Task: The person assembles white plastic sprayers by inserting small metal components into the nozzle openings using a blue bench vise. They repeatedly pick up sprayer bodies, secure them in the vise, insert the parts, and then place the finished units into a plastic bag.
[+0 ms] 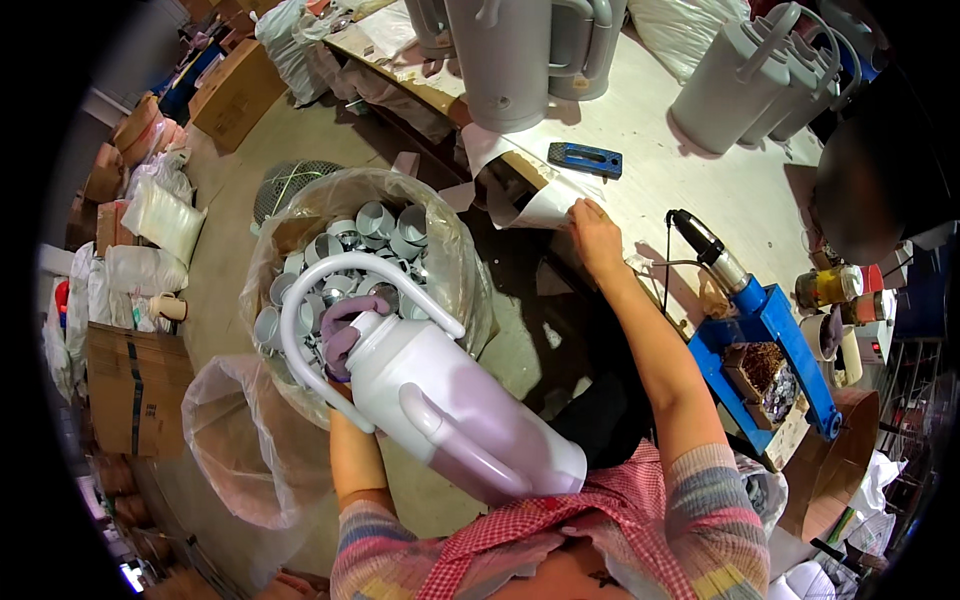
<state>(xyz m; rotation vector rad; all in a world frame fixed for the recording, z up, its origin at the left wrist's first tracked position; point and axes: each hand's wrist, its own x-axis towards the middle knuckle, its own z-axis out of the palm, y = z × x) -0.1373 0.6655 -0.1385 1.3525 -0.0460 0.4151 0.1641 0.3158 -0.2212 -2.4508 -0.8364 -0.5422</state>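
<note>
Left hand (352,335): gloved, curled round the neck of the jug (455,415).
Right hand (597,240): bare, pinching the sheet (548,208) at the tabletop's (645,120) edge.
Jug: before the apron (610,510), neck far left, base near right; left hand nearer.
Bag (472,255): beyond it, left, holding cups (375,218).

Grey jugs (505,70) stand in two groups on the white table (645,115); a blue tool (560,154) lies between them, a white sheet (548,207) at the edge.
</note>
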